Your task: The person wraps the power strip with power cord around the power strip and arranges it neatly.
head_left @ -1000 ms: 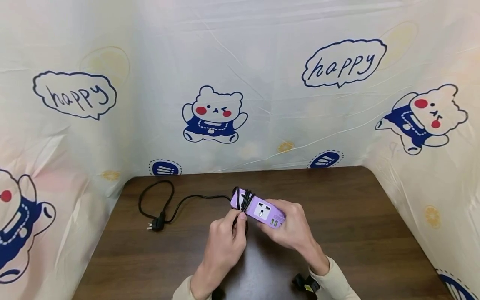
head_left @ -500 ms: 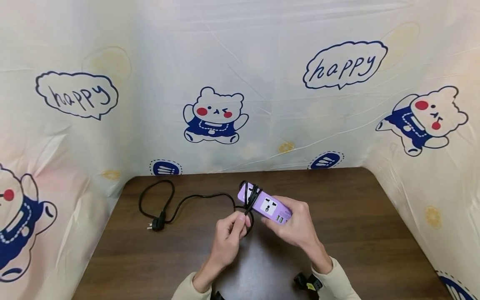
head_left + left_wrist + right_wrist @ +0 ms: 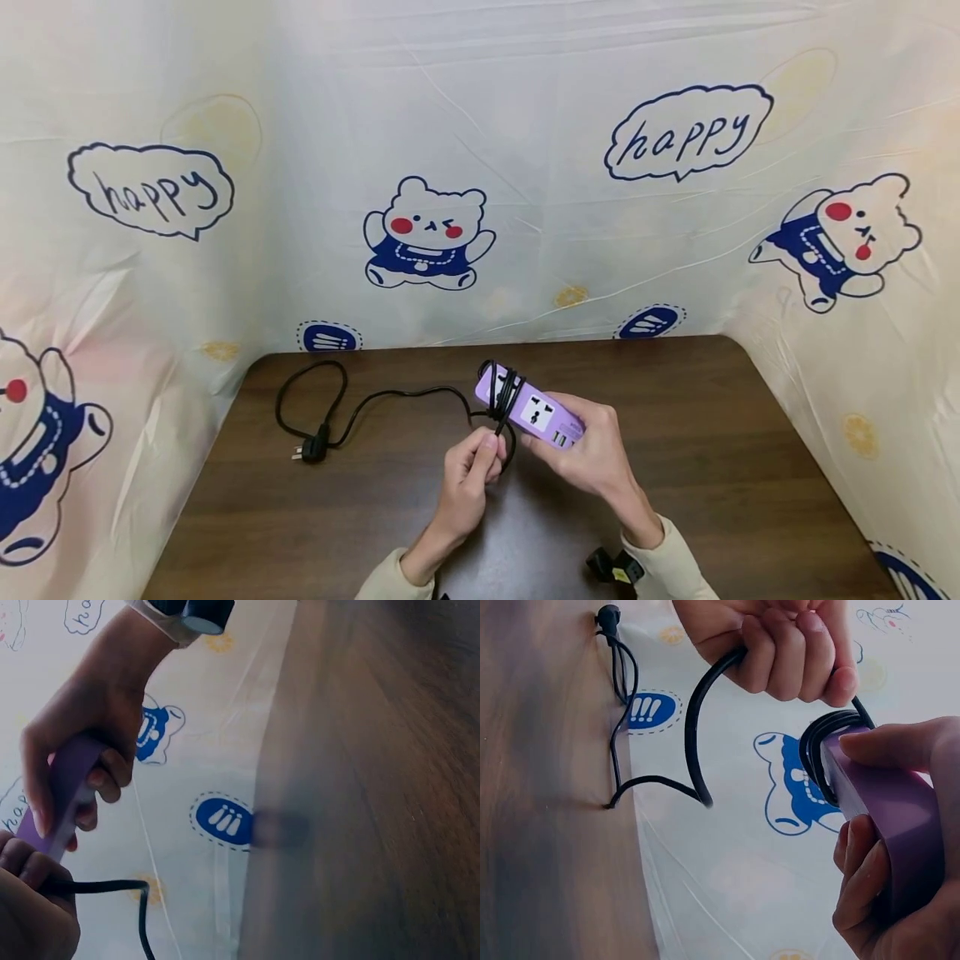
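Observation:
A purple power strip (image 3: 557,427) with white sockets is gripped at its near right end by the right hand (image 3: 592,450). Several turns of black cord (image 3: 507,395) wrap round its far left end. Just below those turns, the left hand (image 3: 468,479) pinches the cord between thumb and fingers. In the right wrist view, the left hand (image 3: 784,652) has its fingers curled round the cord (image 3: 693,727), and the right hand (image 3: 907,900) holds the purple strip (image 3: 900,810). The left wrist view shows the strip (image 3: 71,776) in the right hand (image 3: 105,712).
From the strip the cord runs left over the brown table (image 3: 360,517) to a loop and a black plug (image 3: 315,445) lying near the left edge. A printed curtain (image 3: 540,208) stands behind the table and along both sides.
The strip and right hand have shifted slightly right, then stayed nearly still. My left hand has moved right and a little down, drawing the held cord below the strip.

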{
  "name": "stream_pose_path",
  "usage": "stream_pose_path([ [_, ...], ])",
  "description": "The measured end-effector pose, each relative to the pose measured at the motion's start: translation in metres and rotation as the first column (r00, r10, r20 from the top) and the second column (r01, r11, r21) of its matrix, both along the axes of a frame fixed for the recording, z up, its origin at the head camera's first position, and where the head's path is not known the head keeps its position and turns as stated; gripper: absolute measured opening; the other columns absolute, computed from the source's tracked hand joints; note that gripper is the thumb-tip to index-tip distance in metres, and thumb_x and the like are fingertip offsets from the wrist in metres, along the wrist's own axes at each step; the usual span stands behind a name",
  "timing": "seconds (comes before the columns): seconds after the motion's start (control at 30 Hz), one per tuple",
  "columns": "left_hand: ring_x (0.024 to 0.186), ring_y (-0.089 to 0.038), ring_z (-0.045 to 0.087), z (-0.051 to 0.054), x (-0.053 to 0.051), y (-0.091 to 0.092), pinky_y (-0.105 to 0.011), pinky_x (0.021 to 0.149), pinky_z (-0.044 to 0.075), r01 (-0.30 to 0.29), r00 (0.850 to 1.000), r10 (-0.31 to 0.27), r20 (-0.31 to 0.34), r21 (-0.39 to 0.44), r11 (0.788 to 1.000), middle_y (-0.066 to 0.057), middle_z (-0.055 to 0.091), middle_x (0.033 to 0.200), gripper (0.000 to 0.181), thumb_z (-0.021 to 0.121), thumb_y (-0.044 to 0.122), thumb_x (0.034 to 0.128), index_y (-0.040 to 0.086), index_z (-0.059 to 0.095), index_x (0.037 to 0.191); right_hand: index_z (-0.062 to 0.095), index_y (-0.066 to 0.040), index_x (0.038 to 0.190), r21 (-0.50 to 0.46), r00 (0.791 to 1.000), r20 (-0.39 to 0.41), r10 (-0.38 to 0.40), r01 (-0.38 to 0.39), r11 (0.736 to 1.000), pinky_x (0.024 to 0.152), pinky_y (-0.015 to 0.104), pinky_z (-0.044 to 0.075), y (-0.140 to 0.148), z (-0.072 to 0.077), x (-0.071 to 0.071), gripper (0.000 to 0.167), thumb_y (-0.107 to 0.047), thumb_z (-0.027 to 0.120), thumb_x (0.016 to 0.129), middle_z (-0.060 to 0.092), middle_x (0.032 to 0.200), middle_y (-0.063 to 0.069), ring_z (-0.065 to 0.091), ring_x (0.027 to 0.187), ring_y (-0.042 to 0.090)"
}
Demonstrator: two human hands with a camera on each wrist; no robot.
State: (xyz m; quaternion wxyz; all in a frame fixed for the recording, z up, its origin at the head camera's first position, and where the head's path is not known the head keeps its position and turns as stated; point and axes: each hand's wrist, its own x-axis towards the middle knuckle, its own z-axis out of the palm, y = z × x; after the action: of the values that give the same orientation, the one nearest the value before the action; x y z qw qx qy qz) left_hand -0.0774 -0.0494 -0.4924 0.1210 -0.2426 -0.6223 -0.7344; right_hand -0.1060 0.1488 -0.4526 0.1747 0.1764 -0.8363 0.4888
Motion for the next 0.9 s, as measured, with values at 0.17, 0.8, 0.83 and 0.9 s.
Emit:
stream_pose_path([
  [0.17, 0.047, -0.023, 0.028, -0.006, -0.006, -0.004, -0.029, 0.043, 0.026, 0.086, 0.996, -0.086, -0.013, 0.031, 0.996, -0.009, 0.031, 0.057, 0.03, 0.036, -0.009, 0.1103, -0.006, 0.053, 0.086, 0.08, -0.017, 0.115, -0.01, 1.0, 0.018, 0.008, -0.008, 1.0, 0.053, 0.027, 0.052, 0.0, -0.001, 0.0, 0.05, -0.021, 0.099, 0.069, 0.079, 0.092, -0.001, 0.064, 0.066, 0.008],
  [0.8, 0.054, -0.023, 0.036, -0.007, -0.031, -0.034, -0.025, 0.053, 0.034, 0.432, 0.894, -0.447, -0.026, -0.209, 0.877, -0.01, 0.037, 0.062, 0.038, 0.031, -0.008, 0.1104, 0.006, 0.046, 0.079, 0.08, -0.013, 0.115, -0.14, 0.988, 0.143, 0.064, -0.044, 0.989, 0.057, 0.03, 0.053, 0.01, 0.001, -0.004, 0.046, -0.019, 0.097, 0.073, 0.078, 0.091, 0.003, 0.064, 0.068, 0.014],
  [0.83, 0.055, -0.019, 0.037, -0.007, -0.031, -0.035, -0.022, 0.054, 0.034, 0.416, 0.899, -0.436, -0.041, -0.231, 0.88, -0.008, 0.037, 0.063, 0.038, 0.031, -0.009, 0.1099, 0.007, 0.046, 0.078, 0.08, -0.013, 0.115, -0.139, 0.987, 0.143, 0.068, -0.048, 0.989, 0.057, 0.03, 0.053, 0.011, 0.001, -0.004, 0.046, -0.019, 0.097, 0.073, 0.078, 0.091, 0.003, 0.064, 0.069, 0.014],
  [0.9, 0.057, -0.01, 0.039, -0.008, -0.031, -0.036, -0.019, 0.056, 0.036, 0.375, 0.909, -0.41, -0.078, -0.279, 0.884, -0.005, 0.04, 0.063, 0.039, 0.032, -0.01, 0.1088, 0.009, 0.047, 0.078, 0.08, -0.013, 0.115, -0.141, 0.986, 0.146, 0.079, -0.058, 0.988, 0.057, 0.03, 0.053, 0.012, 0.001, -0.004, 0.045, -0.019, 0.096, 0.074, 0.078, 0.091, 0.003, 0.064, 0.068, 0.014],
])
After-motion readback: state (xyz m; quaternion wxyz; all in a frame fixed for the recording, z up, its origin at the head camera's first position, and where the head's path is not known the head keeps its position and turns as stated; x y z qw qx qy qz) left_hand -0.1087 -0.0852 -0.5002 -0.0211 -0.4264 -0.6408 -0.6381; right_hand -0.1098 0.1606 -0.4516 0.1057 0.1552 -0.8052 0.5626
